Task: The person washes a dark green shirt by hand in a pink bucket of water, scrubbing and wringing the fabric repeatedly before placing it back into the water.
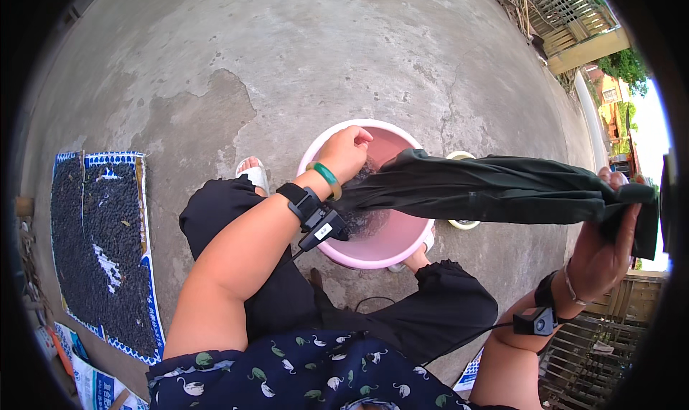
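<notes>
A long, dark green cloth garment (500, 186) stretches from the pink plastic basin (420, 248) up to the far right. My right hand (603, 248) is raised there, gripping one bunched end of it. The garment's other end hangs down into the basin, where dark, bubbly water (371, 224) shows. Over the basin's left rim is my left hand (344, 150), with a green bangle (325, 178) at its wrist. Its fingers are curled, and the palm side is hidden. The garment passes beside and below this wrist; whether the fingers touch it cannot be made out.
Behind the garment, a pale yellow bowl (464, 225) sits on the concrete ground (344, 49). Dark pieces lie spread on a printed sheet (153, 302) at left. My sandalled foot (253, 173) is beside the basin. A slatted fence (592, 351) stands at lower right.
</notes>
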`<state>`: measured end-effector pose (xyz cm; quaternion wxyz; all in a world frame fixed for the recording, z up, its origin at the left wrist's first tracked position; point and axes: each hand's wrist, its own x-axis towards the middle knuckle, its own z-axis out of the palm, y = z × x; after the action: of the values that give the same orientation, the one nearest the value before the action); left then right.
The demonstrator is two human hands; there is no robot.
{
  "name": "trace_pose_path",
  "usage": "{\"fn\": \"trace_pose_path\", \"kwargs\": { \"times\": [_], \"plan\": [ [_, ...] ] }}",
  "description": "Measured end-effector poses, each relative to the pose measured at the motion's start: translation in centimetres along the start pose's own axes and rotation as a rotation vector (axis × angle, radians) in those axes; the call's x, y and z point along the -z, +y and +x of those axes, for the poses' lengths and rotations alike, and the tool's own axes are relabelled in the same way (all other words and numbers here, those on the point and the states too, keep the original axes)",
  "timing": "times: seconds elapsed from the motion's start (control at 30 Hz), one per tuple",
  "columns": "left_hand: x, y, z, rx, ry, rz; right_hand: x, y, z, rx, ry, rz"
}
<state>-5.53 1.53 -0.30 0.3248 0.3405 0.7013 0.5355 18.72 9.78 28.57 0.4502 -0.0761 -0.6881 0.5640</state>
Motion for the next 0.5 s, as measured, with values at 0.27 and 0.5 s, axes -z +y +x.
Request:
{"fn": "trace_pose_path", "kwargs": {
  "times": [0.27,0.5],
  "plan": [
    [1.2,-0.9,-0.5,0.016,0.057,-0.034,-3.3,9.0,-4.2,-0.263,0.267,-0.025],
    [1.0,1.1,-1.0,-0.007,-0.011,-0.09,0.1,33.8,-13.5,-0.925,-0.212,-0.548]
  ]
}}
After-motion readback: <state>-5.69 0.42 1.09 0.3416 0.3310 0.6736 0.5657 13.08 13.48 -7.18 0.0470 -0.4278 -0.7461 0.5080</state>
